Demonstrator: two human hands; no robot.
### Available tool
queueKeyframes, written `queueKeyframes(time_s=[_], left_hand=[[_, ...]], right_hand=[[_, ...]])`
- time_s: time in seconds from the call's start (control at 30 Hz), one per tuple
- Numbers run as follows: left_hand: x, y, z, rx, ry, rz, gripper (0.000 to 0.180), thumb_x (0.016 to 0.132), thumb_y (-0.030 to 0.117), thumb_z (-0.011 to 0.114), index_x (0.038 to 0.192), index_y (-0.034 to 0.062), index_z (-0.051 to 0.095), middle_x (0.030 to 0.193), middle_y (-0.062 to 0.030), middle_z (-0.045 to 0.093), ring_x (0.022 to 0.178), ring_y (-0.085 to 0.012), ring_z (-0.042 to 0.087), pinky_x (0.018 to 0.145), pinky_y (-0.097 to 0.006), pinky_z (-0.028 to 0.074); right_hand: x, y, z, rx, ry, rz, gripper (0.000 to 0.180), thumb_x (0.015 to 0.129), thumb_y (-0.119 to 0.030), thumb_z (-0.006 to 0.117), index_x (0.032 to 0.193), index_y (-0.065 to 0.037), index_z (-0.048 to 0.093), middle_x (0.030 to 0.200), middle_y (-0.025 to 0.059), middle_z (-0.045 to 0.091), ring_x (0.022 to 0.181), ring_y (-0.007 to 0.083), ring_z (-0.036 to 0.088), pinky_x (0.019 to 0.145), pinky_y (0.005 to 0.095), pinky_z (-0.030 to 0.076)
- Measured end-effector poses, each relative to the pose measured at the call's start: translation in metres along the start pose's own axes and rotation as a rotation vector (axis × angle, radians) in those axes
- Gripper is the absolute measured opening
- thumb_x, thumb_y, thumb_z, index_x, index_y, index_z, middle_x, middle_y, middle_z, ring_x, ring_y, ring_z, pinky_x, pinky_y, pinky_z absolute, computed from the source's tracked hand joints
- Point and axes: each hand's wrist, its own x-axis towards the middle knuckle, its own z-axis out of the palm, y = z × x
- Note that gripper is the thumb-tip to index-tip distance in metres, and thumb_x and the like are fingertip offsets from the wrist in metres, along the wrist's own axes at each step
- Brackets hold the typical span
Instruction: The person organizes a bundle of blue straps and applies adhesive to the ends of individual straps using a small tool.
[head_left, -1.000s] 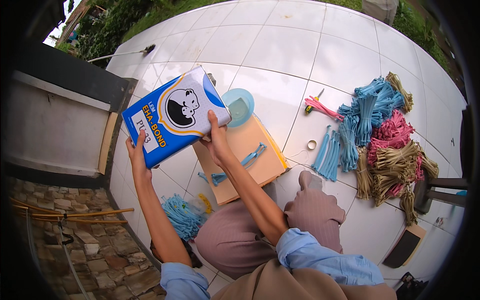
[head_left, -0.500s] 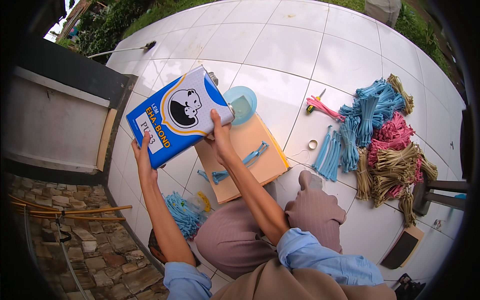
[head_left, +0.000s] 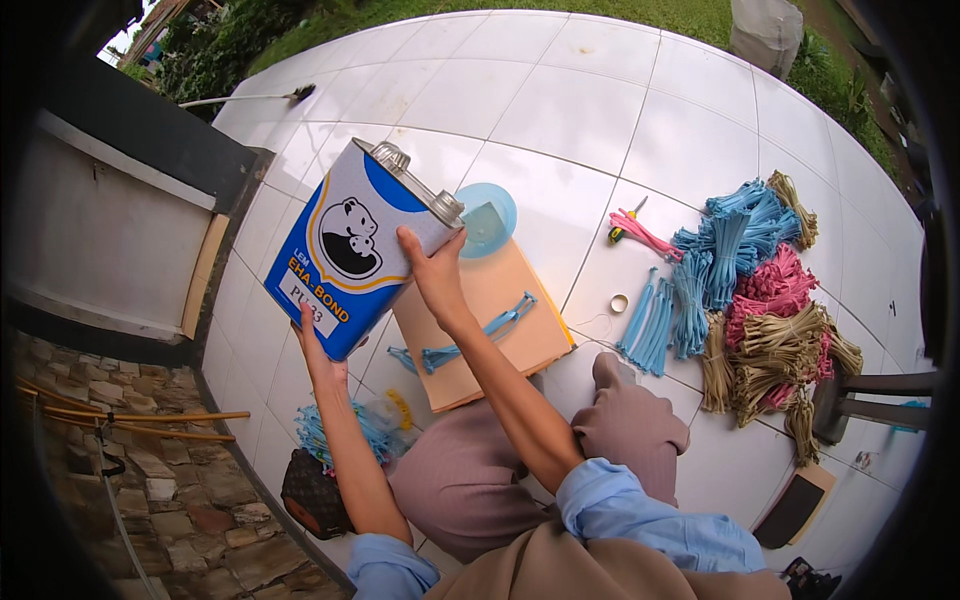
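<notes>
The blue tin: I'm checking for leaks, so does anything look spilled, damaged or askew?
Nothing stands out: the blue tin tilts, but both hands hold it, and no spill or dent shows on its visible faces.

The left forearm (head_left: 362, 455) is stretched forward, and the left hand (head_left: 323, 356) is held lower, one digit (head_left: 307, 322) pointed upward. The right forearm (head_left: 512, 400) is slanted up-left; the right hand (head_left: 437, 278) is held higher, thumb (head_left: 409, 246) spread from the fingers (head_left: 456, 245).

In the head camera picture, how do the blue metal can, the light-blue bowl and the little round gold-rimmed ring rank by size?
Largest to smallest, as they look:
1. blue metal can, held up nearer the camera
2. light-blue bowl
3. gold-rimmed ring
</notes>
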Motion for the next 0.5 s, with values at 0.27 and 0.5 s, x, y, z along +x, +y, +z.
queueKeyframes(time_s=[0.27, 0.5], left_hand=[[-0.020, -0.029, 0.003, -0.250, -0.069, -0.070, 0.070, 0.084, 0.055, 0.048, 0.135, 0.0113, 0.029, 0.127, -0.0110, 0.046, 0.107, -0.0281, 0.054, 0.076, -0.051, 0.051], [-0.017, -0.048, 0.007, -0.479, -0.139, -0.037, 0.059, 0.091, 0.044, 0.046, 0.136, 0.0102, 0.029, 0.134, -0.0072, 0.041, 0.121, -0.0224, 0.042, 0.100, -0.040, 0.038]], right_hand=[[-0.008, -0.037, 0.012, -0.023, -0.114, -0.089, 0.109, 0.068, -0.040, 0.075, 0.133, 0.013, 0.005, 0.132, 0.0307, 0.025, 0.125, 0.0375, 0.028, 0.103, 0.0389, 0.027], [-0.009, -0.069, 0.030, -0.334, -0.100, -0.315, 0.111, 0.062, -0.036, 0.081, 0.134, 0.009, 0.010, 0.126, 0.0284, 0.037, 0.114, 0.0337, 0.046, 0.093, 0.0367, 0.041]])
